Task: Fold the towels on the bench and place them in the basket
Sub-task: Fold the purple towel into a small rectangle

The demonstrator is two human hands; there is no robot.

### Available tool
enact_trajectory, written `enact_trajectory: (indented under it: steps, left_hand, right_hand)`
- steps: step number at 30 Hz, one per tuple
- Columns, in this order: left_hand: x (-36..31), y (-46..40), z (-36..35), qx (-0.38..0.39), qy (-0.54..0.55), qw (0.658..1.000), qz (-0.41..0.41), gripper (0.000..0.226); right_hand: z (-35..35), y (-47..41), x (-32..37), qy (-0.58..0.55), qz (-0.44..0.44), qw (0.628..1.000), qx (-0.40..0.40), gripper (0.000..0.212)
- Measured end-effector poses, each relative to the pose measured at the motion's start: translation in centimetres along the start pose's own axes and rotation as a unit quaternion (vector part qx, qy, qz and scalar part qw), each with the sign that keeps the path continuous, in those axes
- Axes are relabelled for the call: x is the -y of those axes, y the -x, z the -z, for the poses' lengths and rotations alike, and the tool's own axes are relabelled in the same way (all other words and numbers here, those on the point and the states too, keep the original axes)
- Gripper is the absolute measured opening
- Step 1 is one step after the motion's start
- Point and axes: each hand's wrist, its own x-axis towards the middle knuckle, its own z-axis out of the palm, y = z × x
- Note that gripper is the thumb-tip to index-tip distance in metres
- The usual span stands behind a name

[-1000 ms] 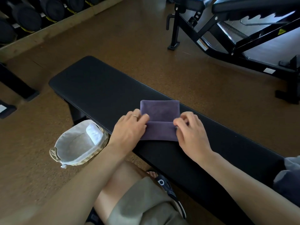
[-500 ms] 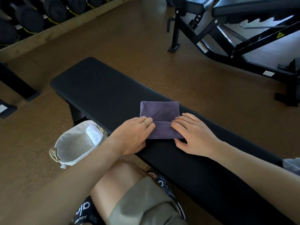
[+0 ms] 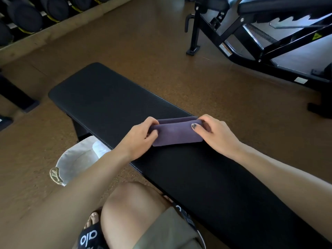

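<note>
Left hand (image 3: 139, 136) pinches left end of purple towel (image 3: 177, 134); right hand (image 3: 216, 133) pinches right end, thumb on top. Towel folded into narrow strip, lying on black bench (image 3: 111, 105). Basket (image 3: 75, 160) on floor beside bench, white towel (image 3: 99, 149) inside.

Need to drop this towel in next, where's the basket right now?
Lower left of the head view: the basket sits on the floor beside the bench, under the left forearm.
</note>
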Motion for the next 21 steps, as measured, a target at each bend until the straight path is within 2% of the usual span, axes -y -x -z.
enact_trajectory:
  steps: [4,9,12,16,18,19,21]
  left_hand:
    - [0.3,-1.4,-0.7,-0.029,0.019,0.999,0.042,0.012]
    - [0.2,-2.3,-1.7,-0.059,0.017,0.996,0.062,0.010]
    - [0.1,-2.8,-1.5,-0.050,0.022,0.996,0.071,0.011]
    - [-0.3,-3.1,-1.4,-0.048,-0.017,0.997,0.063,0.007]
    - [-0.9,-2.9,-1.7,-0.065,-0.111,0.990,0.053,0.008]
    - [-1.1,-2.8,-1.8,-0.092,-0.210,0.973,0.022,0.011]
    - [-1.2,-2.8,-2.1,-0.134,-0.388,0.908,-0.082,0.022]
  right_hand:
    - [-0.3,-1.7,0.0,-0.011,-0.066,0.998,0.000,0.033]
    - [-1.3,-2.5,0.7,0.012,-0.100,0.994,-0.030,0.031]
    - [-1.6,-2.4,0.8,0.020,-0.083,0.995,-0.053,0.022]
    - [-2.0,-2.0,0.6,0.089,-0.009,0.992,-0.089,0.018]
    - [-1.8,-2.0,0.3,0.132,0.015,0.986,-0.098,0.018]
    - [-1.6,-2.0,0.3,0.155,0.040,0.982,-0.098,0.017]
    - [-1.1,-2.4,0.2,0.240,0.136,0.957,-0.086,0.013]
